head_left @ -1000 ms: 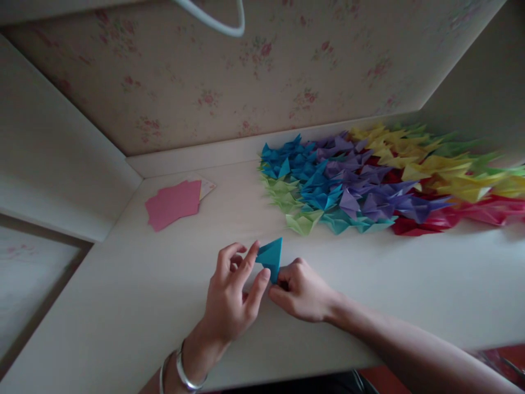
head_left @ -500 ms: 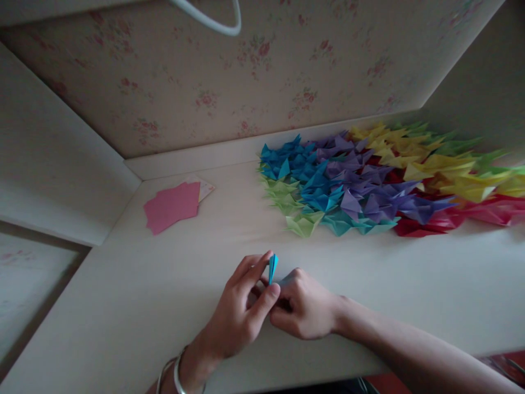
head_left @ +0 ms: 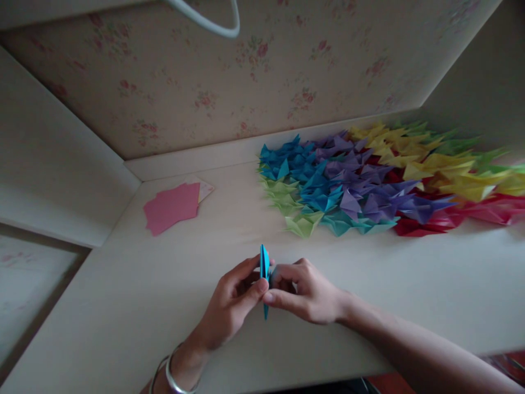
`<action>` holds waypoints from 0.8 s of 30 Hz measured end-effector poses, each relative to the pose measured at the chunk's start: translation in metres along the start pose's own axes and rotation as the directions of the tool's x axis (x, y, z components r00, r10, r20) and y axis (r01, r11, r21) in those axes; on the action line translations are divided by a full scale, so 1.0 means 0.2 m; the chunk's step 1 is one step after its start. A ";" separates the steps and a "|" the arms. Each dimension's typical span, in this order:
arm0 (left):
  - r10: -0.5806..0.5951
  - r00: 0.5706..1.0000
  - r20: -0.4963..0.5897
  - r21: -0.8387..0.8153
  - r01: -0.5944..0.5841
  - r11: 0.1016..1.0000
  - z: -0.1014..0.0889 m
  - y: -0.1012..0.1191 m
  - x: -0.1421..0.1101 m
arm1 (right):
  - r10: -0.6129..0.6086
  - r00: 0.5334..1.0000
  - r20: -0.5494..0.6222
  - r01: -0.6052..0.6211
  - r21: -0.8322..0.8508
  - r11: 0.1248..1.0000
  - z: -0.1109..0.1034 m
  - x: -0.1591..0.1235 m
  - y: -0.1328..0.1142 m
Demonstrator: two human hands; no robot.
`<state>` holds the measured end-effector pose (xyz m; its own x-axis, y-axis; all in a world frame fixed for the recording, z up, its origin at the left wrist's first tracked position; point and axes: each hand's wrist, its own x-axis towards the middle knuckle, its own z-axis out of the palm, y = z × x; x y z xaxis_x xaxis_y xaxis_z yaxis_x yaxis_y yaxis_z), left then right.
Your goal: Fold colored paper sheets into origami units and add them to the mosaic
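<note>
A narrow folded piece of blue paper [head_left: 263,261] stands on edge between my two hands, its tip pointing down below my thumbs. My left hand [head_left: 237,300] pinches it from the left, thumb in front and fingers behind. From the right, my right hand [head_left: 307,293] closes on it too, with the thumb tip at its lower part and the fingers curled beside it. Parts of the paper are hidden by the fingers. Both hands are above the front of the white desk [head_left: 229,358].
Many folded paper cranes cover the back right, with blue ones [head_left: 315,175], purple ones [head_left: 361,180], yellow ones [head_left: 438,164] and red ones [head_left: 430,221]. Pink paper sheets [head_left: 174,208] lie at the left. A white cable [head_left: 217,24] hangs above.
The blue paper has moved slightly left and turned, so more of its length shows. My right hand has opened out of its curl, and its thumb has come up to the paper.
</note>
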<state>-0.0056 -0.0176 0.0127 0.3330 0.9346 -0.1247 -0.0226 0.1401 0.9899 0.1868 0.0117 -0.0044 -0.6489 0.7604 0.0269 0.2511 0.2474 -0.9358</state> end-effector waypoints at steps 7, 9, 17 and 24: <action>0.040 0.997 -0.067 0.072 -0.035 0.997 0.00 -0.01 0.00 | -0.056 0.995 -0.084 0.049 -0.080 0.996 0.01 -0.01 -0.01; 0.072 0.994 -0.084 0.120 -0.062 0.991 0.00 -0.02 0.00 | -0.055 0.987 -0.150 0.037 -0.123 0.992 0.02 -0.01 -0.02; 0.172 0.983 0.059 0.421 -0.181 0.889 0.01 -0.04 -0.04 | 0.065 0.936 -0.346 -0.142 -0.200 0.970 0.06 0.00 0.05; 0.019 0.992 -0.123 0.076 -0.010 0.997 -0.03 -0.08 -0.01 | -0.061 0.955 -0.289 0.059 -0.018 0.998 0.03 -0.01 0.04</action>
<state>-0.0115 -0.0198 -0.0041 0.2139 0.9703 -0.1134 0.0456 0.1061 0.9933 0.1851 0.0093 -0.0146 -0.4278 0.8848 0.1845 0.2255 0.3022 -0.9262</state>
